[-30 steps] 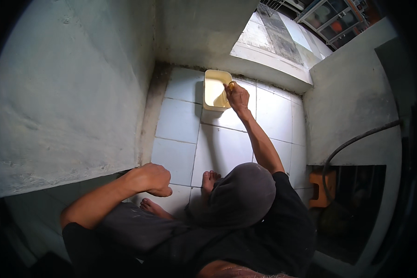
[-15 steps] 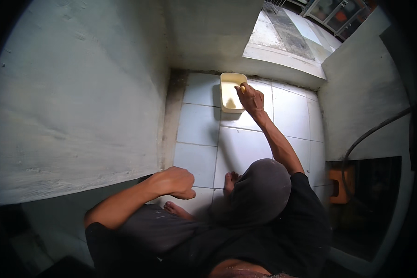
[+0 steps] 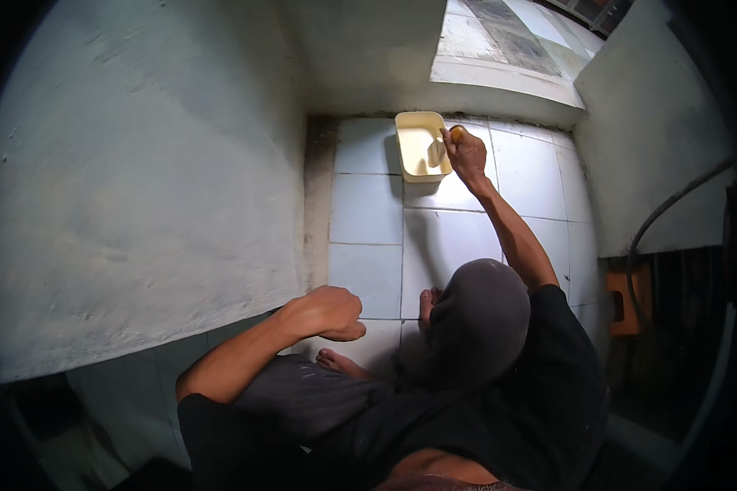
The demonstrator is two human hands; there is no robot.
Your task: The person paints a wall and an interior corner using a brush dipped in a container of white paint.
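My right hand [image 3: 469, 159] is wrapped around a paintbrush [image 3: 436, 153] with an orange handle. Its pale bristle end hangs down inside a cream rectangular tub [image 3: 400, 151], near the tub's right wall. Whitish liquid, apparently paint, lies in the tub, which rests on the tiles ahead of me. My left hand [image 3: 329, 313] is curled into a loose fist above my left leg, with nothing visible in it; the inside of the fist is hidden.
A pale painted wall [image 3: 139, 188] rises close on my left. Behind the tub a raised ledge [image 3: 508, 78] leads to another tiled floor. A dark hose [image 3: 671, 200] curves along the right wall, above a dark opening with an orange object [image 3: 628, 299]. White tiles [image 3: 450, 245] cover the floor.
My right hand has turned and shifted slightly toward the tub's right edge, so the brush's bristle end now shows. The whole view has shifted a little. My left hand stays curled.
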